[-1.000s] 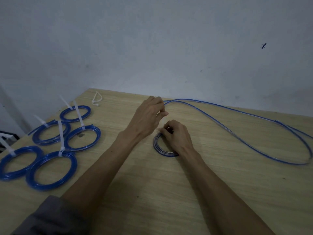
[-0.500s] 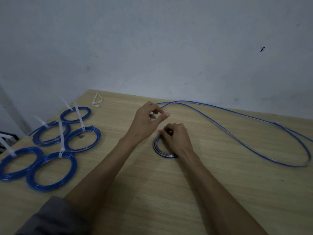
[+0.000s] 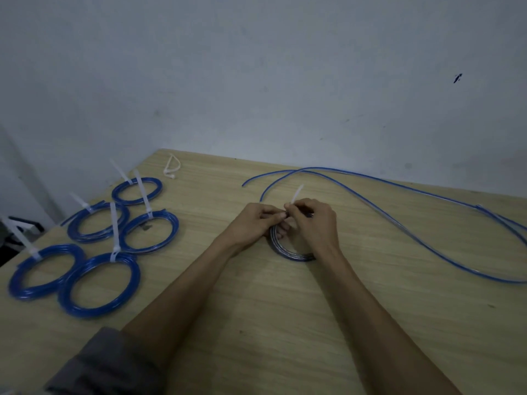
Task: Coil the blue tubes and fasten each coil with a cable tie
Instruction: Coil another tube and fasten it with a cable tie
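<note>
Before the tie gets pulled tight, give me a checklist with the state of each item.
1. Coil flat on the table: ok.
2. Left hand holds the coil: ok.
3. Right hand pinches the tie: ok.
4. Tie tail threaded through its head: cannot tell, fingers hide it.
5. Loose tube clear of the coil: ok.
6. Spare tie at hand: ok.

A: What's the person wearing?
B: A grey sleeve [image 3: 111, 363] at 7 o'clock, bunched up near the elbow. Both forearms bare, the left hand [image 3: 253, 223] and right hand [image 3: 316, 220] bare too — no gloves.
</note>
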Demonstrator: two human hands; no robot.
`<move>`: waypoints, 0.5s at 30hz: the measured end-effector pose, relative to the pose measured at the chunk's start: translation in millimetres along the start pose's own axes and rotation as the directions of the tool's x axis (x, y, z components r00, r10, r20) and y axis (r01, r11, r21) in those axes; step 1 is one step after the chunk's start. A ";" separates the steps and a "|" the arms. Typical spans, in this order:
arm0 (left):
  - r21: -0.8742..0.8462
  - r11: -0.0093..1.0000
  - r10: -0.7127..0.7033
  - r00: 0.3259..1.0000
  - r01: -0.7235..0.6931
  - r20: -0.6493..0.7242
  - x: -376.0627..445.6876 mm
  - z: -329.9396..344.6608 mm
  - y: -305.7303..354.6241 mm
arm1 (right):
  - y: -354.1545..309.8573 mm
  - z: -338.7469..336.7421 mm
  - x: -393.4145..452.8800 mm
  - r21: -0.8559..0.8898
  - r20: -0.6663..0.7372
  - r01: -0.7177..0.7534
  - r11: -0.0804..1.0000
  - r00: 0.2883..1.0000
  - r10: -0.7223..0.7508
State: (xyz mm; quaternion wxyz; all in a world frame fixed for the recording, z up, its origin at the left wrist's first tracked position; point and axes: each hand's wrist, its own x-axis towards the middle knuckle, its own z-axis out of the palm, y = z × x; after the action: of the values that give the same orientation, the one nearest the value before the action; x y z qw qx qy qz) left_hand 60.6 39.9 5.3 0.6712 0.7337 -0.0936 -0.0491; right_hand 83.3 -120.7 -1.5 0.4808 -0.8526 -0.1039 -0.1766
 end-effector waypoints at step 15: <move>-0.049 0.999 -0.007 0.993 0.001 -0.117 2.9 -7.2 -5.6 | -10.9 -23.8 4.8 0.333 0.343 -0.257 0.907 0.929 0.138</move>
State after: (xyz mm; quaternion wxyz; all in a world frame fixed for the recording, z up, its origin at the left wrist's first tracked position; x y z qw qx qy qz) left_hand 65.2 46.8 0.5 0.6933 0.7187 -0.0512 -0.0096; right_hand 79.1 -135.4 20.2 0.6266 -0.7690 -0.1221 0.0333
